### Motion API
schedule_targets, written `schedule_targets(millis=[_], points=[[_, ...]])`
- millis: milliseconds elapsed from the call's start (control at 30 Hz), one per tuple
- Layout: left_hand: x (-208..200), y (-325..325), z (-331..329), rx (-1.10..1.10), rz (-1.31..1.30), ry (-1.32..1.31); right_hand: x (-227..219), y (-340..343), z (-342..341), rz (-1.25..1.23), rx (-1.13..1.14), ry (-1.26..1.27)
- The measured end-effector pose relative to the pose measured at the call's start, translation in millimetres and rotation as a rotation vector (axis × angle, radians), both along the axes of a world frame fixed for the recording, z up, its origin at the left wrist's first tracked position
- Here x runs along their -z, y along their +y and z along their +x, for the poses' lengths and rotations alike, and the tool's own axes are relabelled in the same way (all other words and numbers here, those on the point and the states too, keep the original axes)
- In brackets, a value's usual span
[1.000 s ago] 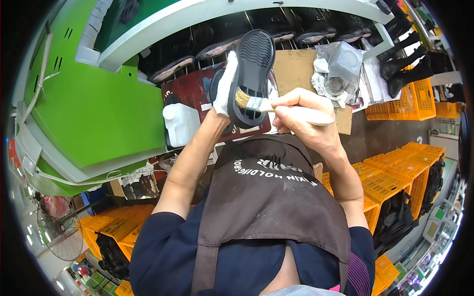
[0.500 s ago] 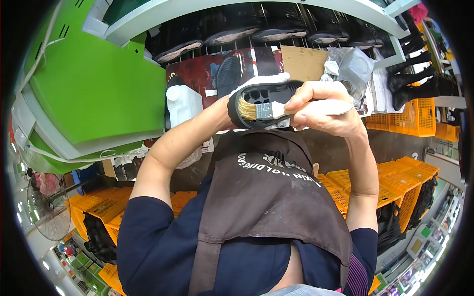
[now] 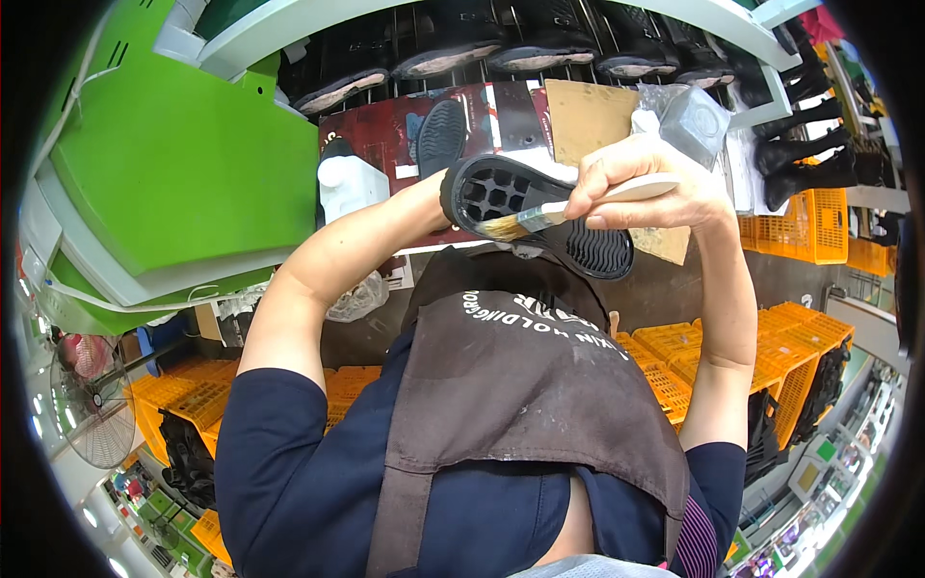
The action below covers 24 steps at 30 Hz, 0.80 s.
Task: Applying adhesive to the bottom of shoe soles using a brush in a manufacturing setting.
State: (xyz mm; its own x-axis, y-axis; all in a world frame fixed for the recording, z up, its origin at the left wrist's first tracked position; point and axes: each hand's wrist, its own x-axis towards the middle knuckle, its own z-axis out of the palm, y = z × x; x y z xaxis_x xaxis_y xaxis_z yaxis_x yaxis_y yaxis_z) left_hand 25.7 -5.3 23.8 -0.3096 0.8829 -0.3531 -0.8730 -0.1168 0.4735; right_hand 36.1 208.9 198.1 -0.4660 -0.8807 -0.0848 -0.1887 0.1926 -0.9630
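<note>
A black shoe sole (image 3: 590, 252) is held up in front of my apron, its gridded hollow side showing and its far end slanting down to the right. My left hand (image 3: 439, 199) grips it from behind at the left end; most of the fingers are hidden by the sole. In my right hand (image 3: 674, 178) a flat paintbrush (image 3: 533, 220) with a pale handle is pinched between thumb and fingers. Its tan bristles touch the near rim of the sole, left of the middle. Another dark sole (image 3: 442, 133) lies on the bench beyond my left wrist.
A white plastic jug (image 3: 353, 189) stands left of my left forearm, beside a green machine (image 3: 183, 173). Black boots (image 3: 448, 43) line a rack at the back. Cardboard (image 3: 590, 118) and a translucent container (image 3: 696, 123) lie right of centre. Orange crates (image 3: 780, 337) stand behind me.
The sole has turned from level to slanting, its right end now lower and more of its inside showing. The brush has tilted, bristles moving from inside the left end to the near rim.
</note>
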Motion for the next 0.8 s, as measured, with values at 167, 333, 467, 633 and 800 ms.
schedule_targets(millis=[167, 333, 467, 633, 800], points=[[-55, -5, 0, -0.072, -0.076, 0.136, -1, 30, 9, 0.1, 0.06, 0.098], [-78, -10, 3, -0.257, -0.176, 0.006, -5, 71, 30, 0.292, 0.315, 0.524], [-97, 1, 5, -0.38, -0.07, -0.159, -12, 56, 51, 0.037, 0.517, 0.518], [-70, -2, 3, -0.301, 0.26, -0.25, 8, 26, 50, -0.007, 0.431, 0.534], [-114, -1, 13, -0.333, -0.124, -0.224, 22, 56, 38, 0.116, 0.621, 0.578]])
